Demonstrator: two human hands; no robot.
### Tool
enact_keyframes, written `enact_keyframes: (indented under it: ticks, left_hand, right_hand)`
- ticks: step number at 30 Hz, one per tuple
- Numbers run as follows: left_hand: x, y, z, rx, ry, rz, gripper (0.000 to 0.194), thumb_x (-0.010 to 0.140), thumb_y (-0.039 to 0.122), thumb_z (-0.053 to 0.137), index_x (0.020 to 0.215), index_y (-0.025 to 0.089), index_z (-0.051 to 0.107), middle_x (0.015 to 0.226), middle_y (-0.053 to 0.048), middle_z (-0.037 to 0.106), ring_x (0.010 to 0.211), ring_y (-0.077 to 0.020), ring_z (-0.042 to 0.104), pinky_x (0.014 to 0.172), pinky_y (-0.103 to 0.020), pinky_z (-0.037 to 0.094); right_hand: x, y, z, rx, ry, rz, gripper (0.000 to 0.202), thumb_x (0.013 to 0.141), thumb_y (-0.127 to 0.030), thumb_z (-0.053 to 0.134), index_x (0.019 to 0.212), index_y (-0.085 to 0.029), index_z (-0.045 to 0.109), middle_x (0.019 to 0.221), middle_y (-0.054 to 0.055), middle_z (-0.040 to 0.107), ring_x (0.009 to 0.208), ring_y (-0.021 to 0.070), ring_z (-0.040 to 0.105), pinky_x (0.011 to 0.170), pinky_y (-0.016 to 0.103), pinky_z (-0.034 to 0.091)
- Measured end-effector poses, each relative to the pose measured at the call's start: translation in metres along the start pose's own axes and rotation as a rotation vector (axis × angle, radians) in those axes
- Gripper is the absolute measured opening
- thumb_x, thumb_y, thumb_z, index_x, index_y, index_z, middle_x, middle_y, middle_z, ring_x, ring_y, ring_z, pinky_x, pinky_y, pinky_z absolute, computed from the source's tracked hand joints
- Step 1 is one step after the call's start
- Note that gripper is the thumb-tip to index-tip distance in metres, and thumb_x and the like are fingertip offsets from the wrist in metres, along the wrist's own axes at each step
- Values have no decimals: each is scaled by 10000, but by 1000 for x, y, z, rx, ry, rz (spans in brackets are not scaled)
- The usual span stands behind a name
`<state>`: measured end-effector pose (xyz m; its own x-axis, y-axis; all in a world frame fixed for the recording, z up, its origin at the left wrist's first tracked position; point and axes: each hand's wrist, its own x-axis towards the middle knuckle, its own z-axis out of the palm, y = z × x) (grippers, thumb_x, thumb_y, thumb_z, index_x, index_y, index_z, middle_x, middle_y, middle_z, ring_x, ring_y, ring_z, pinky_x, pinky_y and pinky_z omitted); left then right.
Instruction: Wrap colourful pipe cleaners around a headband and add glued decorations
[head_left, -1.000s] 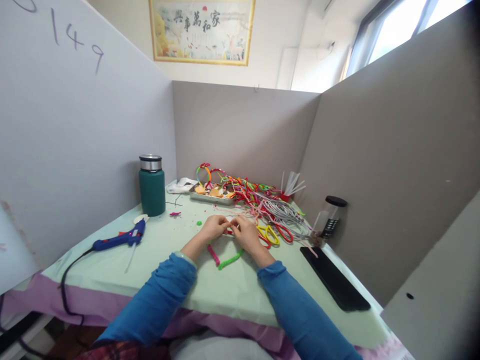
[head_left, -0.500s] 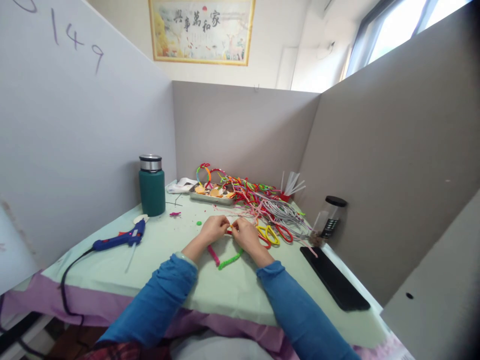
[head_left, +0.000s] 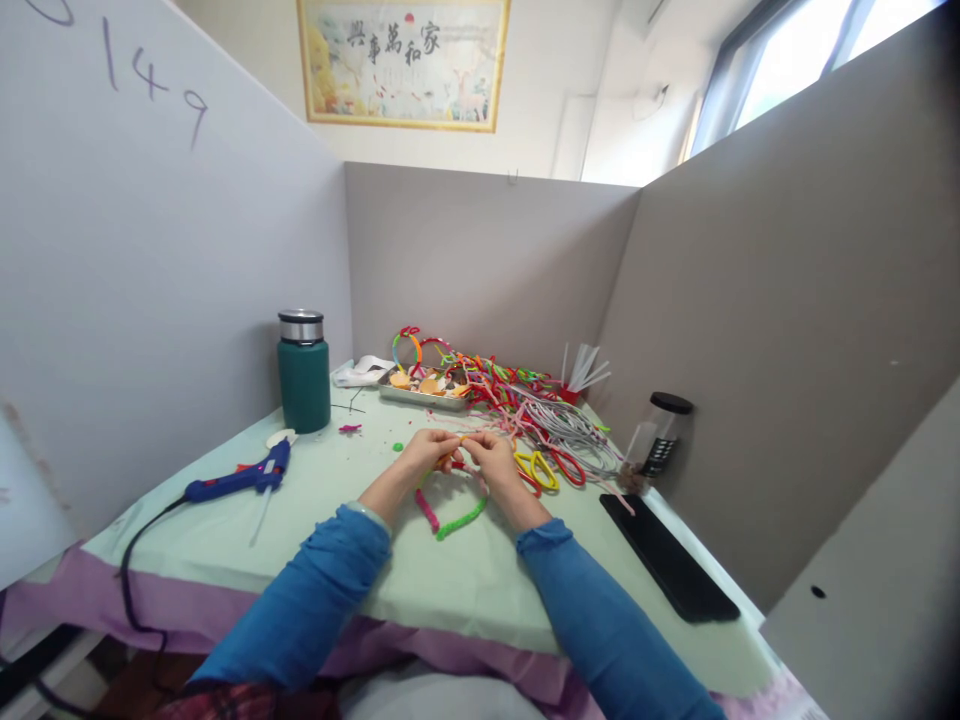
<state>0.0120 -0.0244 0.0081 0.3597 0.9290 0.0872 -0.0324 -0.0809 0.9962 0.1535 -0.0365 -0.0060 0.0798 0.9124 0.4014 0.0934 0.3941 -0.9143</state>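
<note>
A loop of fuzzy craft stems [head_left: 463, 521], pink on the left and green on the right, hangs or lies below my hands, with a red part at its top. My left hand [head_left: 427, 455] pinches a small orange piece at the loop's top. Opposite it, my right hand [head_left: 491, 462] has its fingertips closed on the same orange piece. The fingertips of both hands nearly meet. Yellow-handled scissors [head_left: 537, 470] and red handles [head_left: 568, 466] lie just right of my right hand.
Left stand a green bottle [head_left: 304, 385] and a blue glue gun [head_left: 240, 480] with its cord. Behind are a metal tray [head_left: 424, 398] and a heap of colourful stems [head_left: 510, 380]. A black slab [head_left: 667, 555] and a clear jar [head_left: 661, 440] are at right.
The fingertips of both hands have shifted slightly, and my left hand has turned a little. More of the loop's pink and green sides shows beneath them.
</note>
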Motion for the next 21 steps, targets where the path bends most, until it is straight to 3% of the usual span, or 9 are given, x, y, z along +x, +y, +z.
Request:
enact_keyframes:
  ticks: [4,8,13,17,21]
  left_hand:
    - [5,-5,-2,116,40,43,279,695,389,633,710,121,555,566,3,596,371,-53,450,412,-194,327]
    - [5,-4,-3,260,76,80,264,730,396,578,716,134,553,557,15,584,376,-60,441,427,-199,321]
    - [1,0,-4,693,128,190,191,771,276,494,694,145,610,568,-6,605,469,-100,488,508,-223,347]
    - [1,-3,-6,995,159,287,198,763,227,492,670,161,653,642,-38,652,600,-130,540,582,-232,339]
    - [3,-7,-7,1067,134,280,224,775,243,487,717,166,689,685,-54,675,631,-146,558,597,-237,342]
  right_hand:
    - [1,7,-1,-86,19,-88,170,698,-316,599,696,-152,640,658,16,633,624,147,557,600,250,429]
    - [-1,10,-3,-353,23,-231,184,781,-323,562,779,-173,667,755,31,662,703,163,579,648,259,427]
    - [-8,2,-8,-729,-27,-381,173,837,-268,545,952,-210,661,944,51,647,827,168,571,740,267,397]
    - [-12,-5,-9,-1029,-117,-444,147,860,-248,526,871,-213,669,912,61,629,828,183,549,740,289,355]
    - [-13,-7,-7,-1181,-160,-457,171,873,-244,503,830,-188,659,875,75,623,788,188,536,721,306,331]
